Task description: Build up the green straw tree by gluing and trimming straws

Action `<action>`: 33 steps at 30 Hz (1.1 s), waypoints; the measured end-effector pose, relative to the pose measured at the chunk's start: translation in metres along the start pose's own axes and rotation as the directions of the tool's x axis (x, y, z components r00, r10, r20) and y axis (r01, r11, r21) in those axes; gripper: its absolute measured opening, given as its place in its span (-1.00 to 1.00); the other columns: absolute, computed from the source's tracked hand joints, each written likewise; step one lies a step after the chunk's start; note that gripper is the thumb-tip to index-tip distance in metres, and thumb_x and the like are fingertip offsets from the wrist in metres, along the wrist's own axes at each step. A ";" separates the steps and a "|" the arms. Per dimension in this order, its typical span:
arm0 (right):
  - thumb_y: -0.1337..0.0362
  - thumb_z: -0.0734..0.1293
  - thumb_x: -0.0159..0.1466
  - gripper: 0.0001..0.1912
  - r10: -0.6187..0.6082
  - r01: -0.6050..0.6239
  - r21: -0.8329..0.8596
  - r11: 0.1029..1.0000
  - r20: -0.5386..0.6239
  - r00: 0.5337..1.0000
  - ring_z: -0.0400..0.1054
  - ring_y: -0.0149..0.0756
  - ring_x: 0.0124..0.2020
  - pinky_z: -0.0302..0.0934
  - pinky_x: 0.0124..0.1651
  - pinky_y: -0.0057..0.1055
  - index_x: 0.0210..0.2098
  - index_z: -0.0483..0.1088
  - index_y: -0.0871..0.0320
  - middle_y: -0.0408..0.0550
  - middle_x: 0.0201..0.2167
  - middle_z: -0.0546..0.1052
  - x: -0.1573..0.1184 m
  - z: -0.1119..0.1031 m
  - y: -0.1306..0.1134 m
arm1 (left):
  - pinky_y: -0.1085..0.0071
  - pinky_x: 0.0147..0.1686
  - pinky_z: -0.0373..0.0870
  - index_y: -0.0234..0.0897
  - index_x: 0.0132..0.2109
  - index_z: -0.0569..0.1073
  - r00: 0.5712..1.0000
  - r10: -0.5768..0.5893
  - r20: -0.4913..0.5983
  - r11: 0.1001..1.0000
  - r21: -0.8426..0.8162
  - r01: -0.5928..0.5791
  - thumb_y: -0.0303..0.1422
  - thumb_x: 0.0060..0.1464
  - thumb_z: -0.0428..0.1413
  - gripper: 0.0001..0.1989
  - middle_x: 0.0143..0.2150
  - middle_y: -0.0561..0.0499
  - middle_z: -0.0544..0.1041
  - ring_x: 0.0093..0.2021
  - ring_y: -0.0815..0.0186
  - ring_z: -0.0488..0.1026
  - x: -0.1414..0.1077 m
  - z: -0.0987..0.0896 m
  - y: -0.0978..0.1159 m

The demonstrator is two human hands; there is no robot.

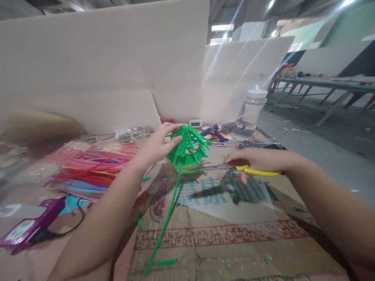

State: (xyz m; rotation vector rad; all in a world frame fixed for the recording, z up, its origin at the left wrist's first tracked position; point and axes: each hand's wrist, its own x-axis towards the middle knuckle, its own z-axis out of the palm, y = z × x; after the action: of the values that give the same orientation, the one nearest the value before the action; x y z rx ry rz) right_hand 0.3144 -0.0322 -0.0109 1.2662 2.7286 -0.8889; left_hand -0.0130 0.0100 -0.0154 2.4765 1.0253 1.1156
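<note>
Leftmost, a blurred tan object (43,123) defies identification, above a purple device (35,224) cut off at the frame's lower left. Red, pink, yellow and blue pipe cleaners (90,169) lie loosely heaped beside your left forearm. Your left hand (164,142) grasps the green pipe-cleaner piece (187,150) at the frame's centre; some fingers are hidden. Its long green stem (166,222) runs down across the printed cardboard (234,253), which bears a red scroll border and large teal Chinese characters; 康 is legible, the rest uncertain. Behind the piece stand a small digital display (195,123), its digits too small to read, and a blue glue gun (215,134). Then comes a clear water bottle (249,115). Your right hand (252,162) is closed around yellow-handled scissors (259,172), their blades pointing left towards the piece; whether they touch it, you can't tell. Tables (331,82) fill the upper right.
</note>
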 end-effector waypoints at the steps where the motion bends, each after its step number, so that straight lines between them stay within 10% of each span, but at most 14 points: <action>1: 0.18 0.38 0.12 -0.63 -0.002 0.002 -0.009 1.000 0.022 1.000 0.41 -0.15 -0.18 0.19 -0.20 -0.36 -0.06 0.48 0.05 -0.12 -0.20 0.57 0.000 0.001 0.004 | 0.20 0.19 0.29 -0.22 0.20 0.41 1.000 -0.013 0.000 1.000 -0.011 0.013 -0.21 0.27 0.05 -0.59 0.11 -0.11 0.46 0.15 0.18 0.40 0.000 0.000 -0.002; 12: 0.22 0.41 0.07 -0.39 0.042 -0.049 -0.140 0.989 -0.049 0.998 0.39 -0.06 0.02 0.24 0.08 -0.23 0.15 0.45 0.03 0.03 0.05 0.51 0.021 0.018 0.077 | 0.22 0.01 0.41 -0.22 0.16 0.48 0.990 -0.125 -0.067 0.991 0.031 0.127 -0.14 0.24 0.09 -0.57 -0.01 -0.09 0.51 -0.05 0.19 0.48 0.001 0.002 -0.002; 33: 0.23 0.32 0.14 -0.48 0.076 -0.107 -0.234 0.966 -0.136 0.988 0.40 -0.08 -0.02 0.26 0.02 -0.29 0.11 0.48 0.04 0.04 0.01 0.53 0.018 0.013 0.098 | 0.33 -0.28 0.34 -0.22 0.13 0.47 0.967 -0.245 0.064 0.969 0.053 0.242 -0.06 0.19 0.08 -0.54 -0.26 -0.01 0.53 -0.28 0.22 0.45 -0.002 -0.006 0.008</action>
State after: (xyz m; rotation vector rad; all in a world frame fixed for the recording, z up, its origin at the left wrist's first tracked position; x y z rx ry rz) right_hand 0.3686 0.0243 -0.0743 1.4284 2.7373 -0.4663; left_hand -0.0148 0.0022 -0.0088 2.3244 1.3046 0.9330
